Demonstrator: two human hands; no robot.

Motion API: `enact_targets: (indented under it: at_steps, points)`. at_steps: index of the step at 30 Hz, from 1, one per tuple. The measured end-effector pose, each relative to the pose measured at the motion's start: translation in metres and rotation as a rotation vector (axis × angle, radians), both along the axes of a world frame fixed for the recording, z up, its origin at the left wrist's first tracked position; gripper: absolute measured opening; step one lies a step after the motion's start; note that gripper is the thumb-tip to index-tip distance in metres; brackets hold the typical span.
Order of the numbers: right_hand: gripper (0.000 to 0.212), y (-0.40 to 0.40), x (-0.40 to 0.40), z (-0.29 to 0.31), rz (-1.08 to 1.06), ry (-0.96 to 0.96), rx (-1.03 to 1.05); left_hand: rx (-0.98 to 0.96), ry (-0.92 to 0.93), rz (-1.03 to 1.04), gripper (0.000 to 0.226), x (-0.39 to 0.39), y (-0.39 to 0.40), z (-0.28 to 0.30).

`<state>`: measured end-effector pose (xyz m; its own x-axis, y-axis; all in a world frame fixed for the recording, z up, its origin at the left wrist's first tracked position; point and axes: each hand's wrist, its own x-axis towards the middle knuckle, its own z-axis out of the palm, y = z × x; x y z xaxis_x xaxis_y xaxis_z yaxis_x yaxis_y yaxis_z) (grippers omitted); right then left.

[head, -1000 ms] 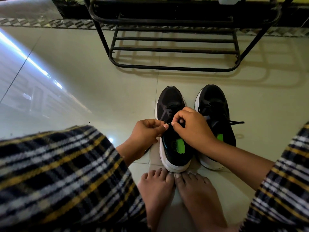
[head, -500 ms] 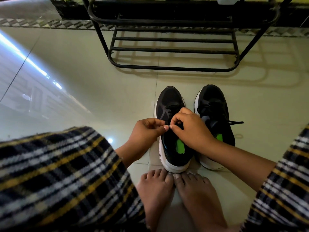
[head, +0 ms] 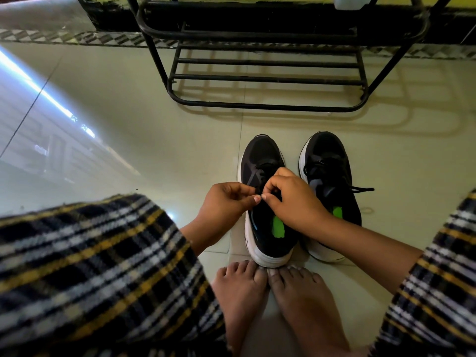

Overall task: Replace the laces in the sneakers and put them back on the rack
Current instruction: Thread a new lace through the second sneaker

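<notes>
On glossy tiled floor (head: 154, 130) before the rack (head: 268, 106), my left hand (head: 226, 210) and right hand (head: 293, 199) apparently pinch the left sneaker (head: 260, 161)'s lace.

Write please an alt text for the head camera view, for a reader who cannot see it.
Seen from above, a person's left hand and right hand pinch the black lace over the left sneaker of a black pair standing on a pale tiled floor. The right sneaker stands beside it, lace end trailing. A black metal shoe rack stands beyond; bare feet and plaid sleeves frame the view.
</notes>
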<state>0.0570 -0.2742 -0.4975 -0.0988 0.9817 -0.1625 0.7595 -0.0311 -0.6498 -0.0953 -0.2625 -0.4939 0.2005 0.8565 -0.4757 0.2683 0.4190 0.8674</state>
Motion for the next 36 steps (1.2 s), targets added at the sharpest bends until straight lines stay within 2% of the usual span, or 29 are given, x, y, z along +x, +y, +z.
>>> enact_targets:
  at_steps: [13,20,29,31,33,34,36]
  points:
    - [0.012,0.002,0.0,-0.004,-0.147,0.133,-0.019,0.023,0.026,-0.01,0.006,0.0,-0.001,-0.002]
    - [0.006,0.001,0.002,-0.003,-0.19,0.171,-0.025,0.075,0.009,-0.018,0.014,0.002,0.001,-0.001]
    - [0.028,-0.012,0.017,0.006,0.046,0.021,-0.002,0.195,0.137,-0.091,0.011,0.006,0.01,-0.001]
    - [0.024,-0.016,0.02,0.011,0.089,-0.082,0.122,0.218,0.183,-0.097,0.013,0.008,0.013,-0.001]
    - [0.014,-0.019,0.021,0.018,0.171,-0.107,0.267,0.235,0.197,-0.076,0.014,0.008,0.013,-0.001]
    - [0.014,-0.022,0.021,0.022,0.24,-0.092,0.264,0.236,0.195,-0.059,0.013,0.008,0.013,0.001]
    - [0.021,-0.03,0.019,0.026,0.434,-0.109,0.073,0.229,0.204,-0.024,0.012,0.007,0.012,0.004]
